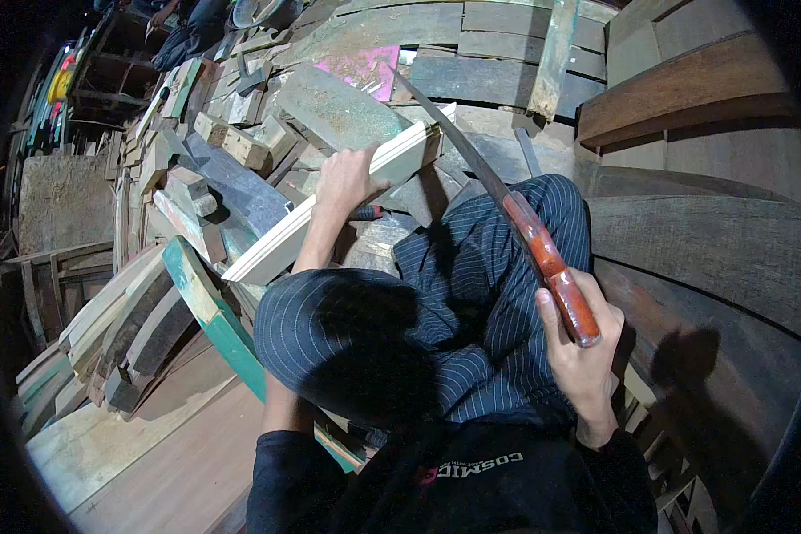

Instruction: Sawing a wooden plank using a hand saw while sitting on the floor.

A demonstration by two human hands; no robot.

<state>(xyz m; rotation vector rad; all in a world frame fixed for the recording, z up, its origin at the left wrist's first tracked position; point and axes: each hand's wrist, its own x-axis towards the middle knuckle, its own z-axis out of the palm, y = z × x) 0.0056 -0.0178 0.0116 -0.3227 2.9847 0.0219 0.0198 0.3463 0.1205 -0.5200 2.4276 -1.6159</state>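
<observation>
A pale, straight-edged wooden board (280,242) lies slanted across the middle, with grooves along its edge. My left hand (345,182) is closed over it, near its upper half. In my right hand (581,343), at the lower right, is a long-bladed cutting tool (543,240) with a glossy red-brown handle. Its narrow dark blade points up and left, passing by the board's far end. A dark mark crosses the board there; whether the blade touches it I cannot tell, and no teeth can be made out.
Wood offcuts (245,147) are heaped at the left and beyond the board. A green-painted plank (206,303) leans beside my bent left knee (329,338). Curved dark planks (703,249) rise on the right. A pink sheet (365,69) lies farther off, and part of a person (191,36) shows at the top left.
</observation>
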